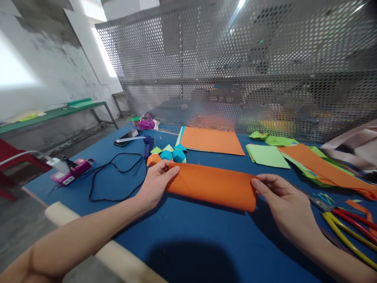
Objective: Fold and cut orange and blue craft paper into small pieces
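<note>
Item: one orange paper sheet [210,184], matte, plain, bent over lengthwise into a long, loose fold with a rounded near side; the curl shows openly at the right end. Location: over the middle of the blue table [182,232], long side running left to right; contact of its underside with the tabletop cannot be told.

Left hand [156,182]: thumb on top, fingers behind, pinched on the far left corner. Right hand [290,206]: thumb and forefinger pinched on the far right corner.

Surroundings, left: small folded paper pieces [167,154] in orange, blue and green, directly behind the left hand and partly covered by it; dark blue tool [147,147]; black phone [126,139]; purple string bundle [146,122]; black cord [118,199], looped; magenta power strip [70,173].

Far middle: stack of large sheets [210,140], orange uppermost.

Right: light green squares [268,156], stacked; long orange strip [332,169] over green paper; red-handled scissors [355,220] and yellow-handled tool [344,234], crowded beside the right forearm.

Obstruction: perforated metal panel [206,59], closing the far side.
</note>
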A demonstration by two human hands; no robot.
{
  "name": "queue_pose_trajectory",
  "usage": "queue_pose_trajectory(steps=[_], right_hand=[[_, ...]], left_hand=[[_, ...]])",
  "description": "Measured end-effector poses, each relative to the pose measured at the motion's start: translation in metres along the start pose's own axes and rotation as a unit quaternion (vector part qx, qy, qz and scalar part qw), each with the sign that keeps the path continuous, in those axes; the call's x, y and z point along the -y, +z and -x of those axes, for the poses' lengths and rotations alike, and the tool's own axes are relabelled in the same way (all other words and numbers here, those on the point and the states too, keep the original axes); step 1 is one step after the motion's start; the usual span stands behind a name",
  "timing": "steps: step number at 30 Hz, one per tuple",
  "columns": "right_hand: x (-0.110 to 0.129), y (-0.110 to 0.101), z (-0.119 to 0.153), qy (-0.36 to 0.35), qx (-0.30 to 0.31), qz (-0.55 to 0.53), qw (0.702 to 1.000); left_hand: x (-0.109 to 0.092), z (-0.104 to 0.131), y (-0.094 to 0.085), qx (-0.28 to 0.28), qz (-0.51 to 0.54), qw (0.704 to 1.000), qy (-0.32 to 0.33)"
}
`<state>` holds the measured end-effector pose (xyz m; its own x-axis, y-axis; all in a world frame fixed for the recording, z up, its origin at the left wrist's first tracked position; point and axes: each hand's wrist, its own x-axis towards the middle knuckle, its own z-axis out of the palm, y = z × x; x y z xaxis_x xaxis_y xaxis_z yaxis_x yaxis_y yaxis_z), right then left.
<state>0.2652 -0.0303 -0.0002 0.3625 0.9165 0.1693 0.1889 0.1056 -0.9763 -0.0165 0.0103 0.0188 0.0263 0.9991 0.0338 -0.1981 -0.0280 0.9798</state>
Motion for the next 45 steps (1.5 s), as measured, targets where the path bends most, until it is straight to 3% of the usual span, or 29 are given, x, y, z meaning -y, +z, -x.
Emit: queue_pose_trajectory(steps=[20, 30, 37, 45], right_hand=[[0.004, 0.003, -0.003, 0.024, -0.013, 0.017, 0.999], [-0.001, -0.004, -0.009, -0.009, 0.016, 0.133, 0.991], [0.000, -0.003, -0.009, 0.007, 0.009, 0.182, 0.983], [0.007, -0.004, -0.004, 0.018, 0.005, 0.269, 0.963]], left_hand=[[0.005, -0.001, -0.001, 0.017, -0.024, 0.999, -0.016], [0.004, -0.009, -0.001, -0.002, -0.113, 0.993, -0.033], [0.013, -0.019, -0.004, 0.060, -0.239, 0.969, -0.008], [0.020, -0.022, -0.002, 0.089, -0.281, 0.955, 0.025]])
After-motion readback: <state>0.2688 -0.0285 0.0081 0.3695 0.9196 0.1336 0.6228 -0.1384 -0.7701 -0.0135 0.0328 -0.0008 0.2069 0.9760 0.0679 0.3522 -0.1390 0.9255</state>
